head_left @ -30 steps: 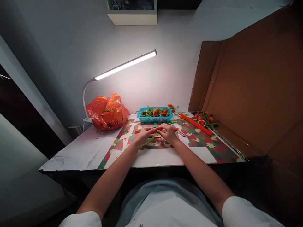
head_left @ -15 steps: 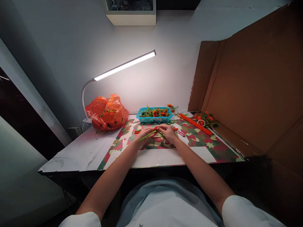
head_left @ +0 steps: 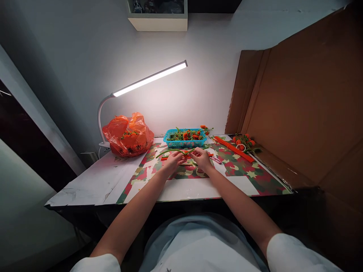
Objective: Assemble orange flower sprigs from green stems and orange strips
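Note:
Above the middle of the table, my left hand [head_left: 175, 161] and my right hand [head_left: 201, 158] are close together, fingers pinched on the same green pipe cleaner [head_left: 167, 151]. One long end of it arches out to the left past my left hand, and it bends in a shallow V between my fingertips. A green loop shows under my right fingers. Something small and orange sits behind the fingertips, partly hidden. Beneath my hands lie orange strips [head_left: 164, 158] and a thin light stick. Pink-handled scissors [head_left: 216, 160] rest just right of my right hand.
A blue basket [head_left: 185, 144] of orange flowers with green stems stands at the back. To its left is an orange plastic bag [head_left: 127, 141] beside a lit lamp [head_left: 150, 78]. On the right lie a long orange bundle [head_left: 234, 149], more flowers [head_left: 248, 140] and a tall cardboard wall [head_left: 300, 94].
The green pipe cleaner's free end has swung from pointing down-left across my left hand to arching up and left behind it. Both hands have shifted only slightly and keep hold.

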A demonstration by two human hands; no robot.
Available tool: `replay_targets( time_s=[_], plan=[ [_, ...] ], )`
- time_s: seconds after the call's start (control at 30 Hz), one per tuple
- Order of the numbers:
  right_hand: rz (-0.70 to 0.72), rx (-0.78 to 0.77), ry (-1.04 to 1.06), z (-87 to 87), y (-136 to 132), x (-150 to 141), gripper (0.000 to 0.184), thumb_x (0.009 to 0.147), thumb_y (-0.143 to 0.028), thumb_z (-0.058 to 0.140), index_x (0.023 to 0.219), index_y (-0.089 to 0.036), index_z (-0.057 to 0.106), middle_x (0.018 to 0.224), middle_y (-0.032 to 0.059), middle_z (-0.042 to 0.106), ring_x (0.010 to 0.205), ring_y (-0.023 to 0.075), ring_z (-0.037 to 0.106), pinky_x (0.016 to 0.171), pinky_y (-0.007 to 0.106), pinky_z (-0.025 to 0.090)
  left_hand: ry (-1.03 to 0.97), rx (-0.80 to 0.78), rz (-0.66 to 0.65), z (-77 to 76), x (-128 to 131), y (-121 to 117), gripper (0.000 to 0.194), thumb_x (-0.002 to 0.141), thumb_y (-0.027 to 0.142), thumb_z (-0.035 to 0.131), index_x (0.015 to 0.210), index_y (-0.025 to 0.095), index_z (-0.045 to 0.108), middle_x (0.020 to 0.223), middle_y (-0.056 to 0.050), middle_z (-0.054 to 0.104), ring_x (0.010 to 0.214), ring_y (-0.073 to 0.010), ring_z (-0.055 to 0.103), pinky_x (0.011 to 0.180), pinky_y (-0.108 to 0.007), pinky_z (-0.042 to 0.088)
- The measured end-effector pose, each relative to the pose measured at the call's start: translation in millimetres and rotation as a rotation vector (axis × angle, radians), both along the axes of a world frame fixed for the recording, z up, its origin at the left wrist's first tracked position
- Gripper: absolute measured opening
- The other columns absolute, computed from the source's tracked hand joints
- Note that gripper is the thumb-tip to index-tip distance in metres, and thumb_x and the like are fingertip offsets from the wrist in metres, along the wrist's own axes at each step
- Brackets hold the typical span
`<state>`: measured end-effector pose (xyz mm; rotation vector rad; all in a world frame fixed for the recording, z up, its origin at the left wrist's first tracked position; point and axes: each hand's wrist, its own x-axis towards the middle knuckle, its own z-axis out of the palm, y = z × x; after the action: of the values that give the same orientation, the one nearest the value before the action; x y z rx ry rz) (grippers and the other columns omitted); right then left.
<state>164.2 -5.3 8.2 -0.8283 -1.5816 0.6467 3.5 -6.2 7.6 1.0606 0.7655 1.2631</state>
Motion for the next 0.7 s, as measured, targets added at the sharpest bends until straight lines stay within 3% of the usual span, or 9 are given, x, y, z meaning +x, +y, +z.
replay_targets(
  time_s=[0.17, 0.37, 0.6, 0.7],
  plan=[
    [-0.006, 0.042, -0.05, -0.6, 0.6, 0.0, 0.031, 0.079, -0.048, 0.059, 0.069, -0.019, 0.065, 0.07, 0.0023, 0.061, 0.064, 0.0144, 0.053, 0.059, 0.027, 0.041, 0.066, 0.061, -0.021, 2.1, -0.1, -3.2, 0.039, 0.056, 0.03, 0.083, 0.087, 0.015, 0.067, 0.079, -0.004, 0.069, 0.071, -0.0137, 0.065, 0.075, -0.03, 0.052],
    [-0.06, 0.029, -0.055, -3.0, 3.5, -0.4, 0.024, 0.078, -0.041, 0.058, 0.068, -0.019, 0.062, 0.07, 0.0026, 0.063, 0.066, 0.0159, 0.055, 0.061, 0.027, 0.043, 0.2, 0.185, 0.064, -0.9, 1.2, -3.6, 0.038, 0.055, 0.039, 0.083, 0.079, 0.015, 0.067, 0.075, -0.004, 0.069, 0.067, -0.0151, 0.064, 0.072, -0.032, 0.054],
    [-0.052, -0.009, -0.084, -3.6, 3.6, 0.0, 0.019, 0.078, -0.036, 0.057, 0.07, -0.02, 0.064, 0.072, 0.0035, 0.065, 0.067, 0.0172, 0.059, 0.061, 0.028, 0.044, 0.434, 0.568, 0.224, 0.7, 1.1, -2.8, 0.024, 0.064, 0.039, 0.077, 0.072, 0.017, 0.07, 0.083, -0.006, 0.065, 0.073, -0.0163, 0.063, 0.064, -0.028, 0.054],
    [-0.062, -0.001, -0.081, -3.7, 3.4, 0.4, 0.02, 0.078, -0.036, 0.059, 0.069, -0.019, 0.065, 0.072, 0.0038, 0.065, 0.067, 0.0172, 0.059, 0.061, 0.029, 0.044, 0.438, 0.576, 0.203, 2.1, 0.8, -4.5, 0.024, 0.064, 0.038, 0.078, 0.072, 0.016, 0.069, 0.087, -0.007, 0.066, 0.079, -0.0185, 0.064, 0.068, -0.03, 0.055]
  ],
)
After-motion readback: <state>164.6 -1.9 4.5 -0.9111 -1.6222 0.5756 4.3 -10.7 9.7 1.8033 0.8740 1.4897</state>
